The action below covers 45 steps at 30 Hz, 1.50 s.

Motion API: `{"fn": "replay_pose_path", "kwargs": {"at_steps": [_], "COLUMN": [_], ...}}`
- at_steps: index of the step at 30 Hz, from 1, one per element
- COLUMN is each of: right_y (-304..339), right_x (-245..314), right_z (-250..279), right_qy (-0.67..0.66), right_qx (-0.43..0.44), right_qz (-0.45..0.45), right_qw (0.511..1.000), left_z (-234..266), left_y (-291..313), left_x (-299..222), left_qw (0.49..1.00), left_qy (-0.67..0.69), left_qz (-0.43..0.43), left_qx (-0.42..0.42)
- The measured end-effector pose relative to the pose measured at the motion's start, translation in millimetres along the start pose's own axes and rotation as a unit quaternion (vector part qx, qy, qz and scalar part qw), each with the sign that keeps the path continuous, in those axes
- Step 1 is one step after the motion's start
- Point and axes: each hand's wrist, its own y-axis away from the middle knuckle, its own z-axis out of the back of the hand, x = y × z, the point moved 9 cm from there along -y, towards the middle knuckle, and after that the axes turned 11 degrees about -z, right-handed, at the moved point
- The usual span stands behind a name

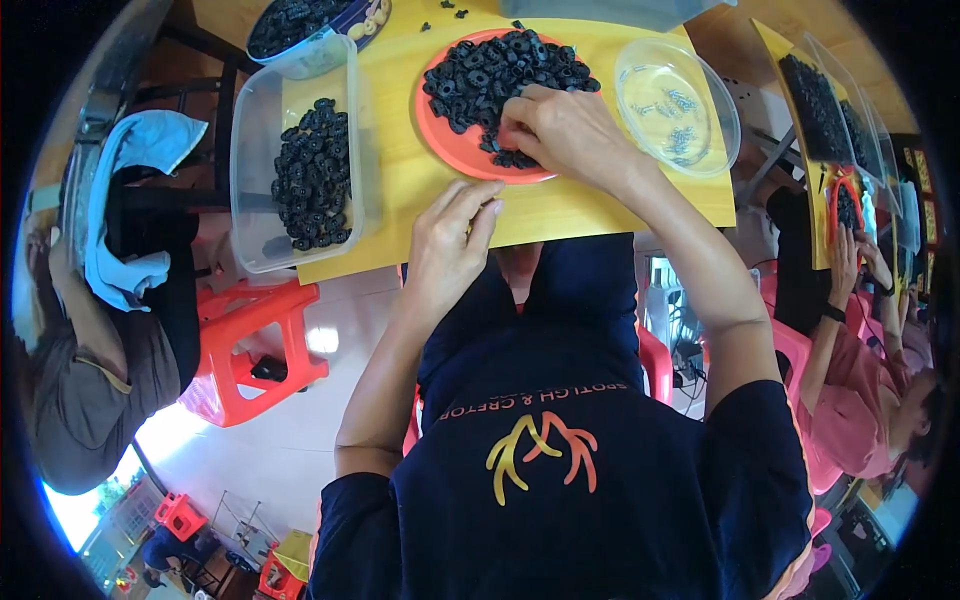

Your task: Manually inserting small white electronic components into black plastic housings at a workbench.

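Note:
A red-orange round plate (440,143) on the yellow table carries a heap of small black ring-shaped parts (490,75). My right hand (575,130) reaches over the plate's right side, its curled fingers down among the parts at the near edge. What those fingers grip, if anything, is hidden. Just off the plate's near rim is my left hand (450,240), with thumb and fingers drawn together; anything between them is too small to make out. To the left stands a clear plastic box (358,190) partly filled with similar black parts (315,170).
Right of the plate, a round clear tub (728,120) holds small shiny pieces (680,103). Another bowl of black parts (295,25) sits at the far left. Red stools (265,345) stand beside the table (390,225). Other people sit at left and right, one working at another table.

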Motion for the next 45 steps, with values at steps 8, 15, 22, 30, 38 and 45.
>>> {"fn": "replay_pose_path", "kwargs": {"at_steps": [8, 15, 22, 30, 38, 45], "right_y": [-15.5, -11.3, -0.4, -8.5, -10.2, -2.4], "right_x": [22.8, 21.2, -10.4, 25.2, 29.7, 15.5], "right_z": [-18.7, -17.0, 12.3, -12.7, -10.7, -9.0], "right_qy": [-0.020, -0.042, -0.093, -0.033, -0.014, -0.036], "right_qx": [-0.052, -0.017, -0.080, -0.046, -0.054, -0.046], "right_qz": [0.035, 0.031, -0.054, -0.004, 0.022, 0.021], "right_qw": [0.998, 0.998, 0.991, 0.998, 0.998, 0.998], "left_z": [-1.0, -2.7, 2.8, 4.6, 5.9, 7.3], "left_y": [6.5, 14.1, 12.8, 12.5, 12.3, 9.5], "left_x": [30.5, 51.4, 53.6, 53.2, 51.3, 55.3], "left_qw": [0.996, 0.982, 0.960, 0.959, 0.960, 0.939], "left_qy": [0.048, 0.146, 0.228, 0.236, 0.231, 0.287], "left_qz": [0.063, 0.095, 0.137, 0.104, 0.104, 0.146], "left_qx": [-0.047, -0.070, -0.089, -0.122, -0.117, -0.122]}}
